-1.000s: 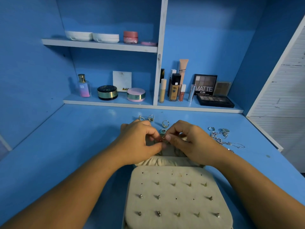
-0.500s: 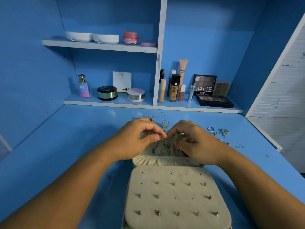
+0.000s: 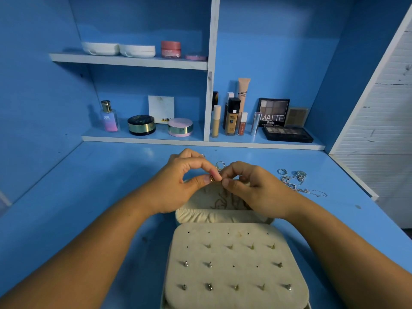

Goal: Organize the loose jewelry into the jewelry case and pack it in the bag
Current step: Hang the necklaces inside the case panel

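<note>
Both now higher, left hand (image 3: 178,186) and right hand (image 3: 256,190) pinch a gold piece (image 3: 211,179) above the case (image 3: 223,216).

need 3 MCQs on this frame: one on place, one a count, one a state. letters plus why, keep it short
1. Relative to the jewelry case, the silver chain lies:
A) on the desk to its right
B) inside it
C) to its left

2. White compacts on the upper shelf:
A) one
B) two
C) four

3. The left hand:
A) lies flat
B) grips a bottle
C) pinches a small gold piece

Answers:
1 A: the chain sprawls on the blue top beyond the case's right side.
2 B: two white rounds sit side by side, left of the pink jar.
3 C: thumb and forefinger close on the gold piece above the open case.
</note>
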